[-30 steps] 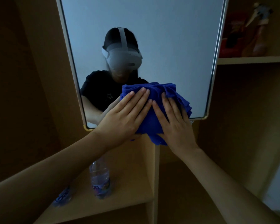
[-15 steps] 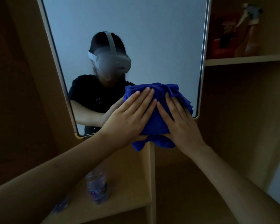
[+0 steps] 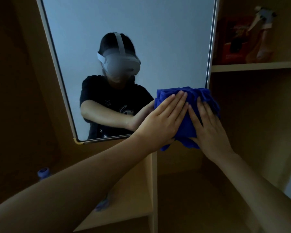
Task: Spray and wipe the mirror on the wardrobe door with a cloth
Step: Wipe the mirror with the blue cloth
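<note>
The mirror [image 3: 158,39] hangs on the wooden wardrobe door, framed in a thin pale rim. A bunched blue cloth [image 3: 191,101] lies against its lower right corner. My left hand [image 3: 163,121] presses flat on the cloth's left side with straight fingers. My right hand [image 3: 208,126] presses flat on its right side, fingers spread. The cloth's lower edge hangs below the mirror frame. A spray bottle [image 3: 260,36] with a pale trigger stands on the shelf at the upper right.
A red box [image 3: 233,39] stands beside the spray bottle on the upper right shelf [image 3: 255,66]. A lower shelf [image 3: 133,199] holds a plastic bottle [image 3: 102,205], mostly hidden by my left arm. A blue bottle cap [image 3: 43,172] shows at the left. The mirror reflects a person.
Both hands have slid the blue cloth to the right along the mirror's lower part, reaching its right edge. The camera view has shifted so the mirror sits further left.
</note>
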Tool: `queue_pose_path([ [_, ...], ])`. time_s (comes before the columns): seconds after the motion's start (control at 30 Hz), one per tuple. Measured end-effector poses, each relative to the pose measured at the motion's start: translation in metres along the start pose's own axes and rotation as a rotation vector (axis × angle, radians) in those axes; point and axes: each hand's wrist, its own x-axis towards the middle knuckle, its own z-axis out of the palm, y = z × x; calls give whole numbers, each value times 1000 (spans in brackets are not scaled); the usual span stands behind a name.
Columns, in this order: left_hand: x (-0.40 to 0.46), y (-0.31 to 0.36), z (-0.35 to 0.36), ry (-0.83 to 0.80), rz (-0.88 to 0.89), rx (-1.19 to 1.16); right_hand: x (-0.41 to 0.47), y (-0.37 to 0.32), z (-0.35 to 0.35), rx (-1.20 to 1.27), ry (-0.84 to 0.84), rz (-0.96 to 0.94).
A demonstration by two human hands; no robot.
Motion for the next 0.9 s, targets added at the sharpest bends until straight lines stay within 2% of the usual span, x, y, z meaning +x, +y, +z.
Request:
queue_pose_path([
  [0.37, -14, -1, -6, -21, -31, -47, -9, -21, -7, 77, -59, 86],
  [0.53, -40, -6, -15, -19, -123, -195, -6, -43, -17, 141, -46, 48],
  [0.8, -105, -33, -54, -19, -639, -654, 24, -106, -28, 358, 55, -54],
  [0.9, -124, -54, -74, 48, -950, -953, 48, -136, -37, 437, 110, -78],
])
